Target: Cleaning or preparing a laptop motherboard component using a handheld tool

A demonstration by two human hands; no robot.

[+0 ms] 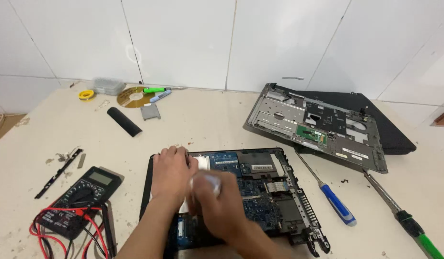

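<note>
- Two hands over opened laptop base (274,192) on table (207,120).
- Left hand (171,172) flat, fingers spread — resting on base's left edge.
- Right hand (217,204) blurred, closed round small white object (207,181) — identity unclear.

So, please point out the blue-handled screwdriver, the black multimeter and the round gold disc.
Blue-handled screwdriver (338,206): head view, on the blue plastic handle.
Black multimeter (83,194): head view, on the dial in its middle.
Round gold disc (131,97): head view, on the shiny face beside the centre hole.
</note>
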